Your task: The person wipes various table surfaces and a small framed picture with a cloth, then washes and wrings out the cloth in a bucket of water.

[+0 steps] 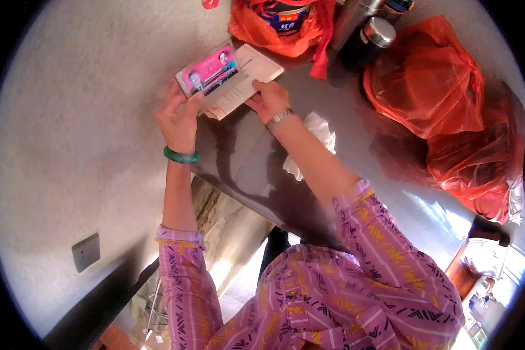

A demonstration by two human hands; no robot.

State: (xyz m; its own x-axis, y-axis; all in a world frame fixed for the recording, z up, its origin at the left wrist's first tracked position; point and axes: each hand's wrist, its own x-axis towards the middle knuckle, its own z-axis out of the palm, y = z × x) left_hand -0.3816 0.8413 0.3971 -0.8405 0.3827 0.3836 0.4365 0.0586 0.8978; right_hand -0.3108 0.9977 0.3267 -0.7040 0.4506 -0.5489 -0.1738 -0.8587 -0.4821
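Over the table's far left edge, my left hand [179, 119] grips a flat, clear-edged case [211, 69] with a pink printed front showing two portraits. Its thumb lies on the lower edge. Just right of that, my right hand [269, 99] pinches a cream paper booklet [261, 68] by its near side, thumb on top. The case overlaps the booklet's left part, and whether the two are joined I cannot tell. A green bangle is on my left wrist and a metal-band watch on my right. Crumpled white tissue [318, 131] lies beside my right forearm.
Beneath my hands is a dark glossy table [347, 108], against a pale wall [81, 128] on the left. A red plastic bag [262, 35] with a container stands at the back, near a silver-lidded flask [379, 32]. Red mesh covers [426, 81] fill the right side.
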